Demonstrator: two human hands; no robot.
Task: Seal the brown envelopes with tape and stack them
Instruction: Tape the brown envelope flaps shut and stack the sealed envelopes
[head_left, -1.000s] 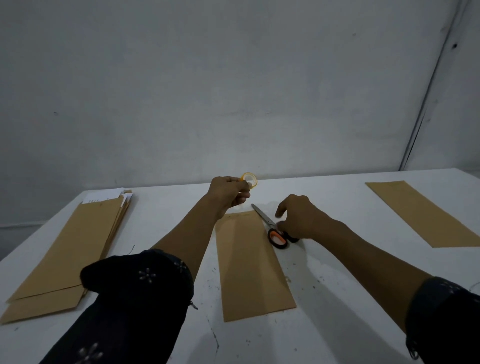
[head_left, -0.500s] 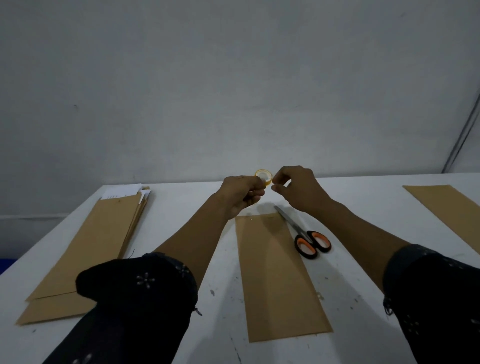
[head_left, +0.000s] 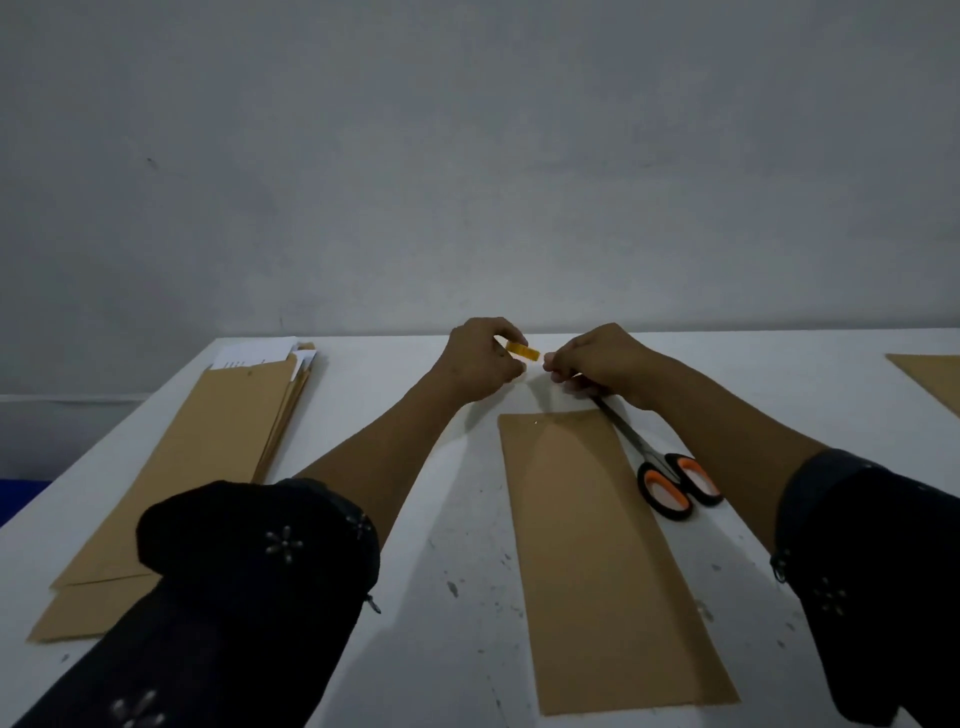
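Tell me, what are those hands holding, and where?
The left hand grips a small yellow tape roll by its rim; the right hand pinches at its free end.

Nothing readable is showing up here, honestly. The white papers (head_left: 258, 357) sticking out of the envelope stack (head_left: 197, 467) at the table's (head_left: 457, 597) far left corner are carrying some tiny dark print, but it's coming through way too small and blurry to make out.

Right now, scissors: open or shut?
Shut. The scissors lie flat on the table beside the middle envelope, blades together as one line, orange handles side by side; tips hidden under the right hand.
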